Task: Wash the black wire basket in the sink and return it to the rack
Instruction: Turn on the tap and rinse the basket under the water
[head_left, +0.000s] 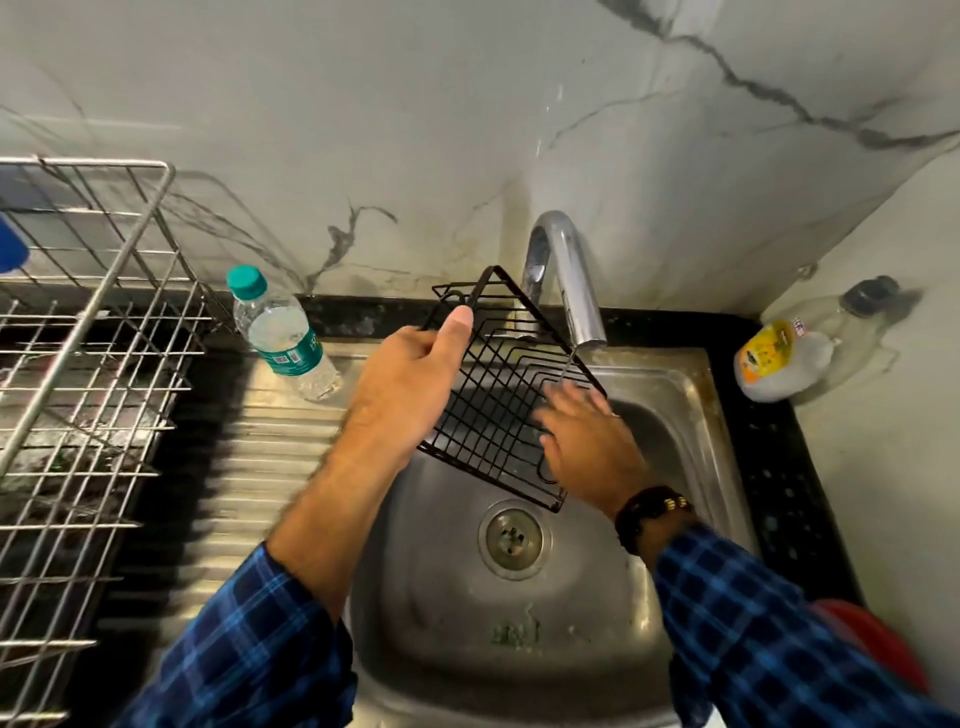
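Two hands are working the black wire basket (488, 415), which is hanging tilted over the sink (519, 623) under the thin stream from the tap (566, 270). A wet slip looks the likeliest trouble: the left hand (410, 384) is pinching only one edge, thumb over the rim wire, so rubbing pressure could be twisting the basket loose and dropping it into the basin. The right hand (587, 441) is laying its fingers (571, 400) straight and spread on the mesh, gripping nothing.

Over the sink (680, 395), left hand (410, 384) grips black wire basket (498, 405); right hand (587, 441) rubs it.
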